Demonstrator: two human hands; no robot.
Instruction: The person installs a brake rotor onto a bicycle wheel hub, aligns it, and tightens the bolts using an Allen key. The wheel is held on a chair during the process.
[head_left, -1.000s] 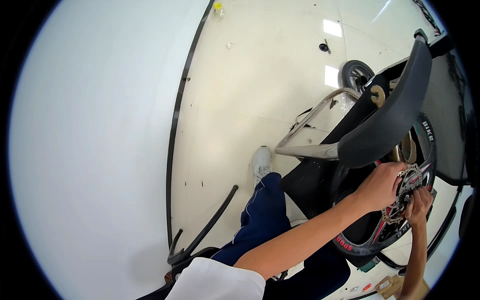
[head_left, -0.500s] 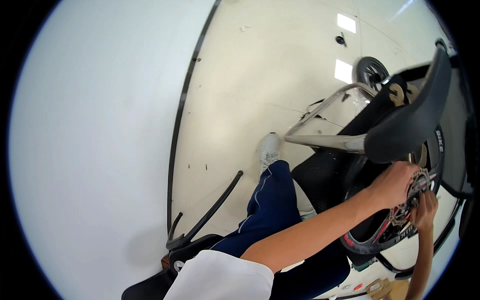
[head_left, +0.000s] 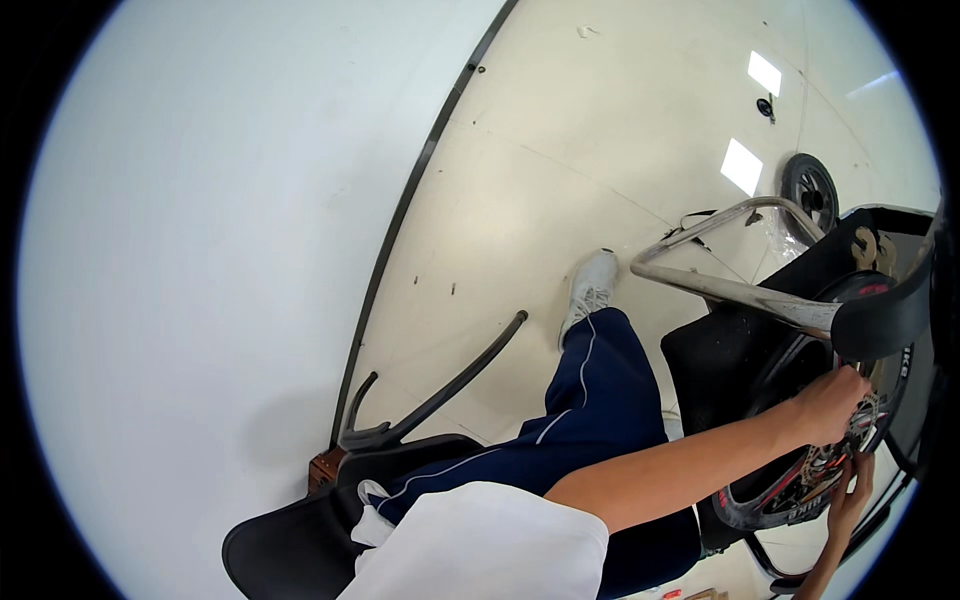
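Observation:
A black-tyred wheel [head_left: 735, 512] with red markings rests at the right on a black chair seat [head_left: 705, 355]. A metal brake disc [head_left: 822, 462] with cut-outs sits at its hub. My left hand [head_left: 832, 405] reaches over the wheel, its fingers closed at the disc's upper edge; what they pinch is hidden. Below it, at the disc's lower right side, my right hand [head_left: 850, 492] has its fingers bent against the hub area. Whatever lies between those fingers is too small and shaded to make out.
The chair's chrome frame [head_left: 730, 285] and black armrest [head_left: 885, 322] stand just beyond my hands. Two tan wrench-shaped pieces [head_left: 872, 250] show behind the wheel. Another small wheel [head_left: 810, 190] lies on the floor farther off. At the left stands a black chair [head_left: 290, 545] by the white wall.
The view has shifted, so the chair and wheel appear farther right and lower. Both hands stay at the brake disc; the right hand's fingers look straighter than before.

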